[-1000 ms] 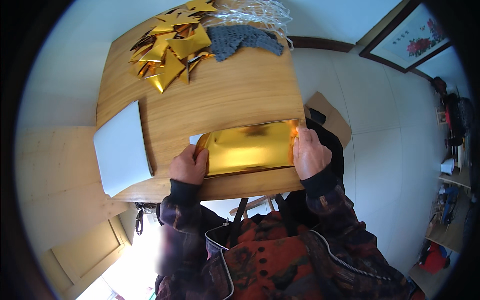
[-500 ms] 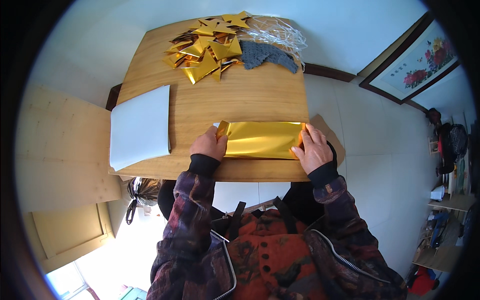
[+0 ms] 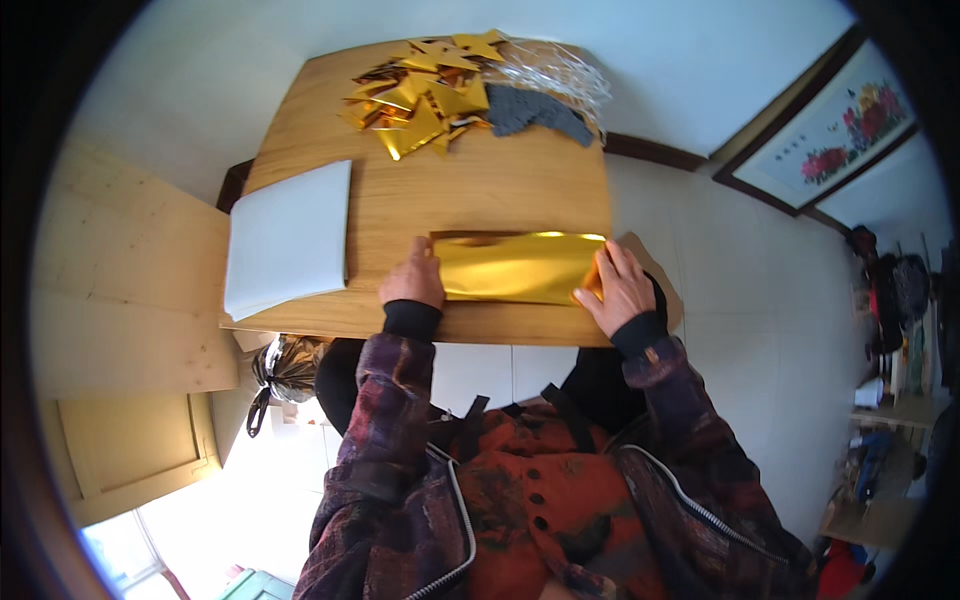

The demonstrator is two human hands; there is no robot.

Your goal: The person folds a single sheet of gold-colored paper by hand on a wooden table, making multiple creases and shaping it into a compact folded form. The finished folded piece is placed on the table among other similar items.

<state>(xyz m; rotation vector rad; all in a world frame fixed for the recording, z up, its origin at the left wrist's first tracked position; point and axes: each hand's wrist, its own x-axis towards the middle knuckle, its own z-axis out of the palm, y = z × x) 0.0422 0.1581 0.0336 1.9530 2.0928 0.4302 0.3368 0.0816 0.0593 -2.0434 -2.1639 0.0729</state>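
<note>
Left hand (image 3: 413,278) and right hand (image 3: 624,292) at the two ends of a gold foil sheet (image 3: 520,268)

The gold foil sheet lay lengthwise along the near edge of the wooden table (image 3: 440,190), toward the table's right side. My left hand was at the sheet's left end, touching it; the fingertips were blurred, so I could not tell whether they pinched or only pressed. My right hand was at the other end, by the table's right edge, its thumb apart from the fingers with foil showing between them; I could not tell whether it gripped.

White paper (image 3: 290,235) lay on the table's left side, toward the near corner. At the table's far end were a heap of gold stars (image 3: 425,100), a grey knitted cloth (image 3: 535,112) and, toward the far right corner, silver strands (image 3: 560,75). A dark shiny bag (image 3: 292,368) was below the table's near left corner, and a framed flower picture (image 3: 815,145) was well off to the table's right.
</note>
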